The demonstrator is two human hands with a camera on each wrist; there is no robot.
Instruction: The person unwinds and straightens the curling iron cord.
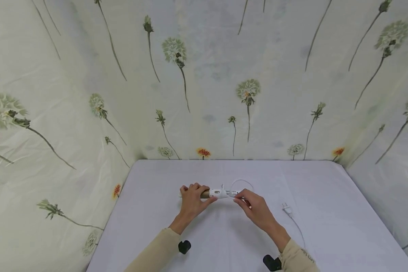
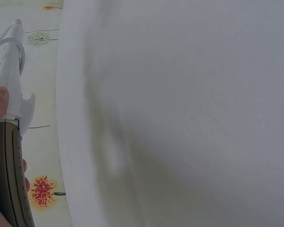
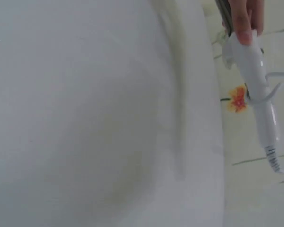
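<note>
My left hand (image 1: 192, 201) holds a curling iron (image 1: 217, 193) sideways above the table, fingers around the bronze barrel (image 2: 8, 165) and thumb on the white handle (image 2: 10, 75) by the clamp lever (image 2: 28, 111). A white cord (image 3: 262, 100) is looped round the handle. At the cord end, the thumb and index finger of my right hand (image 1: 256, 209) pinch the cord; the fingertips partly hide the exact spot. The right wrist view shows the handle and left-hand fingers (image 3: 241, 21), but not the right hand.
A white two-prong plug (image 1: 287, 209) lies on the white-covered table (image 1: 326, 196) to the right, its cord running toward the right sleeve (image 1: 297, 257). Flower-printed sheeting (image 1: 207, 75) stands behind and at both sides. Black pieces (image 1: 184, 247) show near both forearms.
</note>
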